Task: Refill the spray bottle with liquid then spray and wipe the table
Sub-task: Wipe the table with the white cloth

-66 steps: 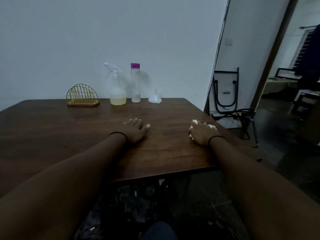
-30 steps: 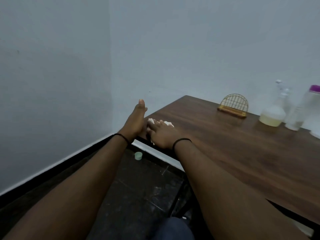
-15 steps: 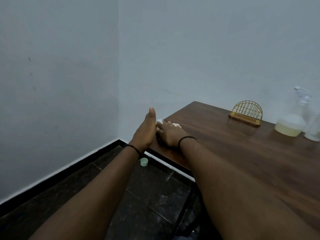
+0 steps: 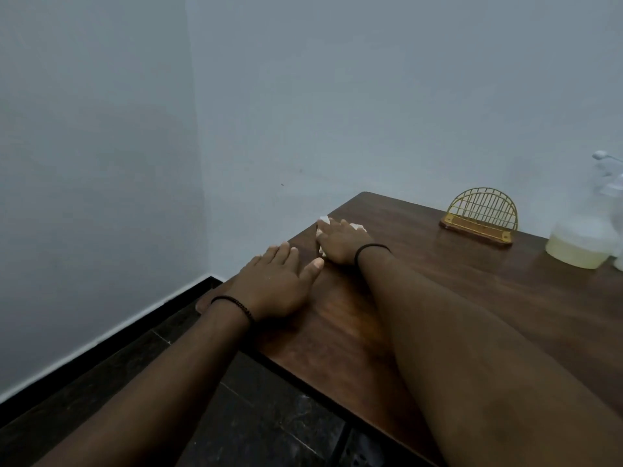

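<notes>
My right hand (image 4: pixel 342 242) lies flat over a white tissue (image 4: pixel 357 226) near the left edge of the dark wooden table (image 4: pixel 472 291), pressing it onto the wood; only bits of the tissue peek out past my fingers. Beside it, closer to me, my left hand (image 4: pixel 274 286) rests palm down at the table's edge with straight fingers. A clear spray bottle (image 4: pixel 588 230) holding pale yellow liquid stands at the far right, partly cut off by the frame.
A gold wire napkin holder (image 4: pixel 480 215) stands by the back wall. Grey walls meet in a corner left of the table. Dark floor tiles (image 4: pixel 236 416) lie below the table's front and left edges.
My view swung from the right side of the table to its left side. The right hand slid the tissue leftward, then away from me along the edge. The left hand came down flat on the table.
</notes>
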